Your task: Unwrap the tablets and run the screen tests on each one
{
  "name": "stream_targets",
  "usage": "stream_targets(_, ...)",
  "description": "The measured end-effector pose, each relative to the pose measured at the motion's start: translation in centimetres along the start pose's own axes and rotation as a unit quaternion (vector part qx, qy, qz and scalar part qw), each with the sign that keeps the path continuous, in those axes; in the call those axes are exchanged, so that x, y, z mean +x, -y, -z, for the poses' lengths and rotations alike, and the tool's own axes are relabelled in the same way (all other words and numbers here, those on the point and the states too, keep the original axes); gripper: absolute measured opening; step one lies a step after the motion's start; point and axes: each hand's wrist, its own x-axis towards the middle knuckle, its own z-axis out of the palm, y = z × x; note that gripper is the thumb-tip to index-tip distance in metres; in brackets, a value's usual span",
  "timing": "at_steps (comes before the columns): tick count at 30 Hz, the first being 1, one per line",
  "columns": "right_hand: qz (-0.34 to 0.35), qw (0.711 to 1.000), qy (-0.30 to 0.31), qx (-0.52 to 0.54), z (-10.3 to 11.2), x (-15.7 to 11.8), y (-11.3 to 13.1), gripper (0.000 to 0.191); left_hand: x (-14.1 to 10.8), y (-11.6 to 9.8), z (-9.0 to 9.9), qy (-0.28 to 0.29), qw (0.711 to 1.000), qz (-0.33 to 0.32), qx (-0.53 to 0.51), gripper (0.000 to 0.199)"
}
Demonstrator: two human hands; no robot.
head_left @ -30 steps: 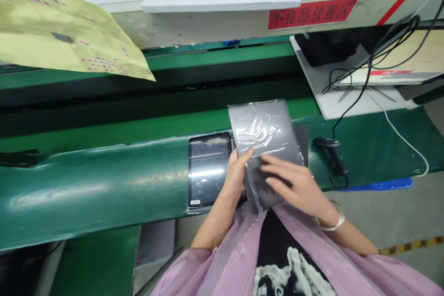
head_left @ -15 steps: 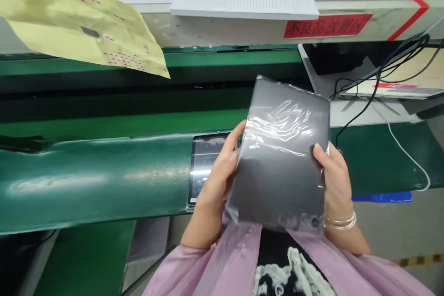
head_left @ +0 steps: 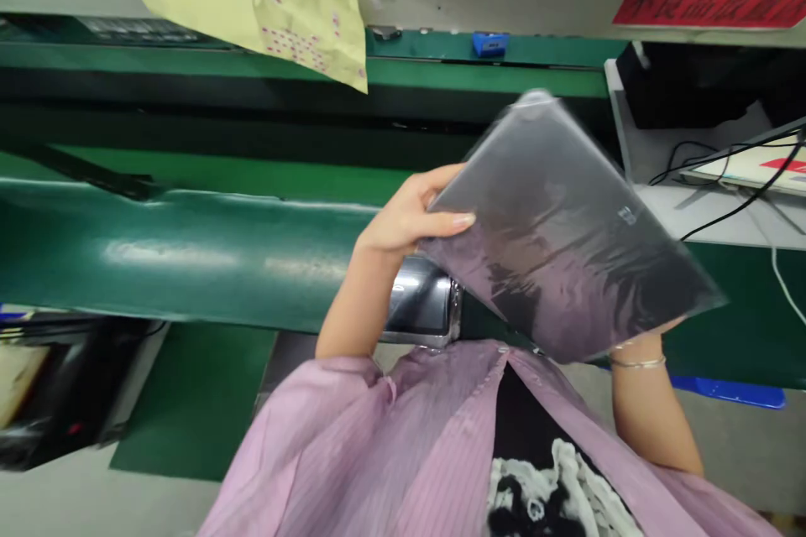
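Note:
A grey tablet (head_left: 554, 218) in clear, wrinkled plastic film is held up at a slant above the green work surface, with a small pale mark near its right edge. My left hand (head_left: 419, 214) is closed on its left edge, thumb on the near face and the other fingers behind. Most of my right hand (head_left: 648, 342) is hidden behind the lower right edge of the tablet, where it bears against it; only a little of the fingers and the braceleted wrist show. Below my left forearm, a second dark-screened tablet (head_left: 421, 302) in clear wrapping lies on the green surface.
A shelf with a red label (head_left: 711, 0) runs along the top, and a yellow sheet (head_left: 295, 8) hangs from it. Black cables (head_left: 743, 205) trail at the right. A small blue object (head_left: 489, 44) sits under the shelf; a blue strip (head_left: 730, 391) juts out below the right side.
The tablet has been turned and tilted, its lower end swinging to the right. My right hand has gone from its right edge to behind its lower edge. The camera view has shifted too.

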Motion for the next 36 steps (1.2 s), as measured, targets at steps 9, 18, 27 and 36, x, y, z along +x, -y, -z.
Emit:
stream_targets(9, -0.007, 0.971, 0.185, 0.152, -3.9, -1.1, 2.5, 0.046, 6.4, -0.6, -1.3, -0.081, 0.988, -0.086, 0.094, 0.035)
stream_targets(18, 0.015, 0.988, 0.005, 0.154, -3.6, -4.1, 4.2, 0.025, -3.9, 2.9, -5.5, -0.086, 0.965, -0.087, 0.233, 0.069)
stream_targets(27, 0.006, 0.976, -0.032, 0.213, -1.7, -6.6, 6.6, 0.045, -7.6, -1.6, -7.2, -0.036, 0.910, -0.278, 0.305, 0.063)
stream_targets(36, 0.052, 0.970, -0.041, 0.233, -1.1, -7.6, 6.7, 0.040, -8.8, -1.3, -8.7, -0.065, 0.929, -0.282, 0.230, 0.055)
